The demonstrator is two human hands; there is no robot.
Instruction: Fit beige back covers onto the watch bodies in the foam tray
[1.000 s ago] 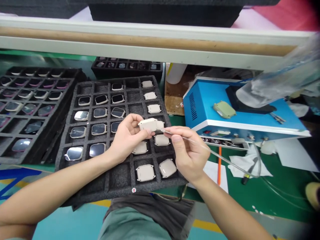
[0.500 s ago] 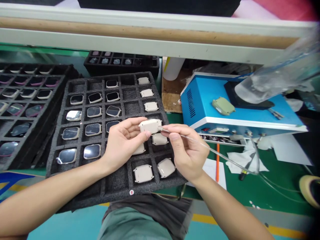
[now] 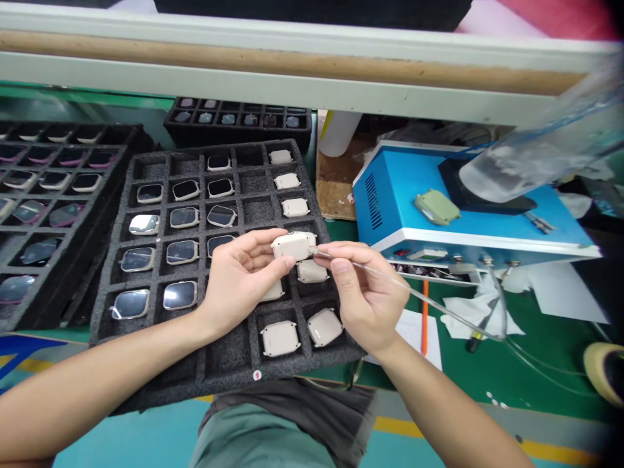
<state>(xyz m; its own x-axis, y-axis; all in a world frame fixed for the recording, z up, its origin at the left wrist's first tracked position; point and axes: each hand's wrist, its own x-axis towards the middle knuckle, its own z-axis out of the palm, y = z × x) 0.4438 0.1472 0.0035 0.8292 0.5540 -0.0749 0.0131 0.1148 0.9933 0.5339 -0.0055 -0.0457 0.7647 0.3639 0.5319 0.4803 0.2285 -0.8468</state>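
Note:
My left hand (image 3: 240, 276) is closed on a beige watch case (image 3: 293, 246), held just above a black foam tray (image 3: 146, 172). My right hand (image 3: 364, 294) pinches a thin clear tube (image 3: 439, 309) whose tip touches the right side of the case. The tube runs down to the right across the green bench. The tray's right columns hold more beige cases (image 3: 279, 338), back side up. Its left columns hold cases with glossy screens (image 3: 181, 251) facing up.
A blue machine box (image 3: 390, 195) stands to the right with a green case (image 3: 437, 207) and a black pad on top. More black trays lie at the left (image 3: 49, 214) and behind (image 3: 234, 123). A shelf beam (image 3: 292, 71) crosses overhead. White papers and an orange pen (image 3: 424, 312) lie on the green bench.
The view has shifted slightly, so the trays sit a little further left. Both hands keep the same grip, with the tube tip staying at the case.

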